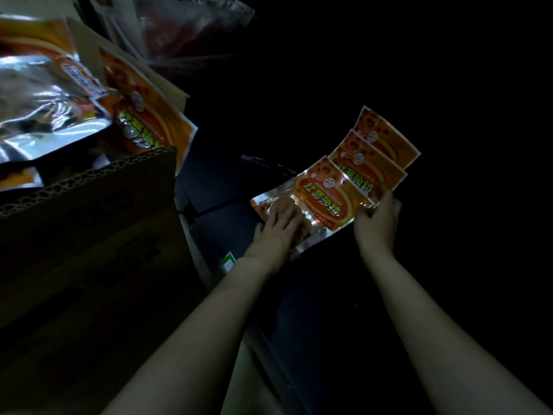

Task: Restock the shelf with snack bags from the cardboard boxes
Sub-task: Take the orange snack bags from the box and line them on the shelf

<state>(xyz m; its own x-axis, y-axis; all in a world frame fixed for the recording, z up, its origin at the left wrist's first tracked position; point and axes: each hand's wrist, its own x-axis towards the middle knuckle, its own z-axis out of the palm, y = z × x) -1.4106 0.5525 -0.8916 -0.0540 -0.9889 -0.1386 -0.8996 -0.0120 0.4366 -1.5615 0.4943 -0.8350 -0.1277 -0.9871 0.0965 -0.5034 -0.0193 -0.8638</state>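
Beyond dim hands, fanned snack bags [344,187], shelf unseen

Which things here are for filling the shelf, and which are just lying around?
For the job:
- three orange snack bags, fanned out, held by the left hand and right hand
- cardboard box
- more orange bags sticking out of the box

Just lying about:
- clear plastic wrap, top of view
- small green-and-white label by the left wrist
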